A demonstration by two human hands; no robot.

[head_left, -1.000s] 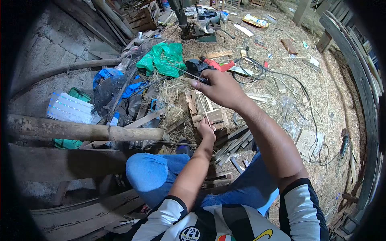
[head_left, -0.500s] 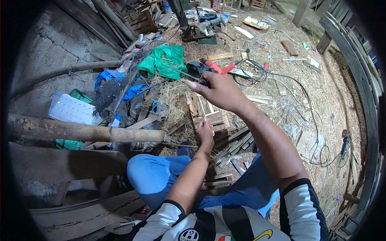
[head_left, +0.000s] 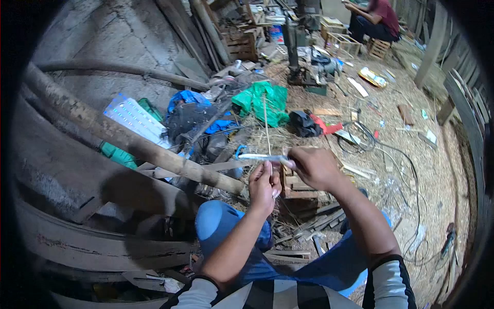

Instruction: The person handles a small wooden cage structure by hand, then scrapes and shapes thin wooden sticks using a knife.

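Note:
My right hand (head_left: 315, 167) is closed round the handle of a knife (head_left: 257, 156), whose pale blade points left. Just below the blade, my left hand (head_left: 263, 189) pinches a thin wooden stick (head_left: 267, 121) that stands nearly upright from the fingers. The blade crosses the stick just above my left fingertips; whether it cuts into the wood I cannot tell. Beneath my hands, between my knees, is a small wooden box (head_left: 301, 194), partly hidden by my right hand and arm.
A thick pole (head_left: 149, 149) slants in from the left beside my knee. Ahead lie a green plastic bag (head_left: 265, 103), a red tool (head_left: 327, 126) and black cable (head_left: 406, 159). Wood strips (head_left: 324, 224) lie near my feet. Another person (head_left: 381, 20) sits at the far right.
The knife has come down and left, from held raised and apart to lying across the stick. My left hand has brought the stick upright. The view has tilted up, showing the other person.

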